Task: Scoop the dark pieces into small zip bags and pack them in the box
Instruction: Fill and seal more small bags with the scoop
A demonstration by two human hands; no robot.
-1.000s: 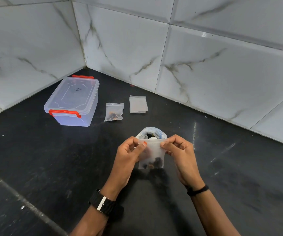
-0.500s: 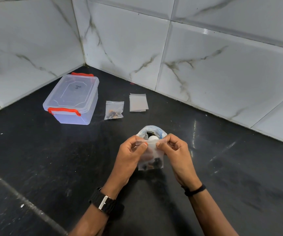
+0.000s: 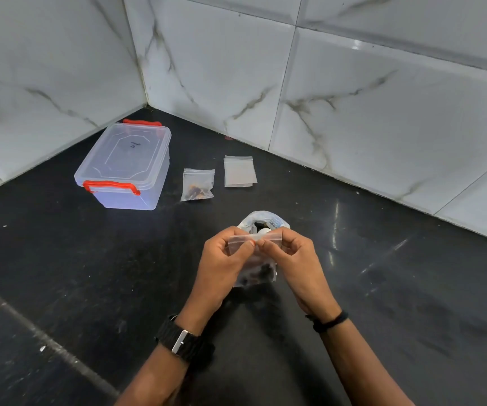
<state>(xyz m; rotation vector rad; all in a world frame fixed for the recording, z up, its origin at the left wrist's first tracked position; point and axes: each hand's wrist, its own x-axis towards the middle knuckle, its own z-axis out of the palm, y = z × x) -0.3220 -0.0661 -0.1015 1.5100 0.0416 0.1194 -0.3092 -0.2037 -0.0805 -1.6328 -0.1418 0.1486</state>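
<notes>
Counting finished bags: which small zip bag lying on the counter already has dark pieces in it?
The filled zip bag nearest the box; the flat bags right of it look empty.

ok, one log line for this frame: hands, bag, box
left hand + right hand: pinch zip bag top | bag: dark pieces inside | box: lid on | filled bag: on counter

This looks like a home kitchen corner. A dark polished stone desk (image 3: 90, 273) runs into a corner walled with large glossy white marble-look tiles (image 3: 382, 118) with grey veins. A clear plastic food box (image 3: 125, 168) with red clips stands near the corner.
</notes>
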